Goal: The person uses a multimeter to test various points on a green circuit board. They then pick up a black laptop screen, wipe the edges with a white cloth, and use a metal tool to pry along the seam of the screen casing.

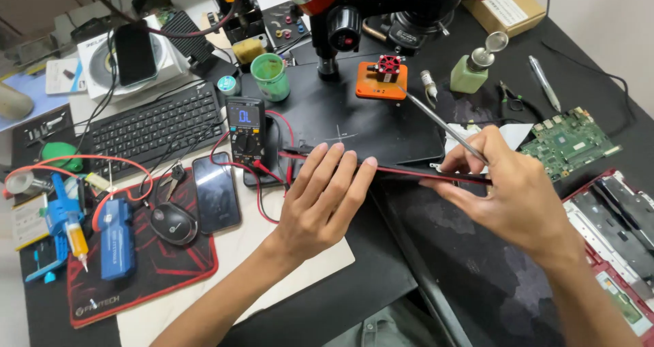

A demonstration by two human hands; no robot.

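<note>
My left hand [322, 200] lies flat, fingers together, pressing on the near edge of a thin dark laptop lid with a red rim [402, 172] on the black mat. My right hand [507, 187] grips long metal tweezers [436, 120], their handle slanting up and left toward the orange holder; the tips sit under my fingers at the lid's edge and are hidden. Both hands rest along the same red rim, about a hand's width apart.
A multimeter [246, 130] with red leads stands left of the mat. A phone [216, 191], mouse [174, 223] and keyboard [157, 125] lie further left. Microscope [381, 9], green cup [270, 76] and green bottle [475, 71] are behind. A green circuit board [569, 141] and red laptop base [613, 231] sit right.
</note>
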